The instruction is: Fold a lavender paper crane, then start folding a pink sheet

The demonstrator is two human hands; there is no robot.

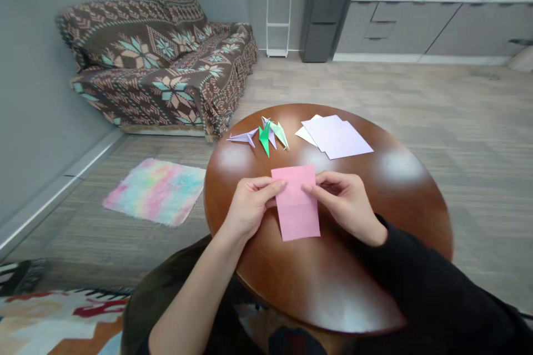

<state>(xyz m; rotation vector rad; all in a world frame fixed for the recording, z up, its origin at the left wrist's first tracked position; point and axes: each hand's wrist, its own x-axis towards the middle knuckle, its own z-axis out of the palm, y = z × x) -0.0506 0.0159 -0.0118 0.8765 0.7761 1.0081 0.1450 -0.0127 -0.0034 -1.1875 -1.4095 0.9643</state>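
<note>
A pink sheet of paper (pixel 298 213), a tall rectangle with a faint crease across it, is held up over the round table between both hands. My left hand (pixel 253 202) pinches its left edge, the thumb lying on the front and the fingers behind. On the opposite edge, my right hand (pixel 343 199) grips the paper the same way, thumb on the front. Beyond the hands lie several folded paper cranes: a purple crane (pixel 244 137), a bright green crane (pixel 265 138) and a pale green crane (pixel 280 134) among them.
Lilac and pale sheets of paper (pixel 337 136) lie loosely stacked at the far right of the brown table (pixel 400 222). A covered sofa (pixel 166 66) and a fluffy rug (pixel 156 191) are to the left. Grey kitchen cabinets (pixel 416 28) stand at the back.
</note>
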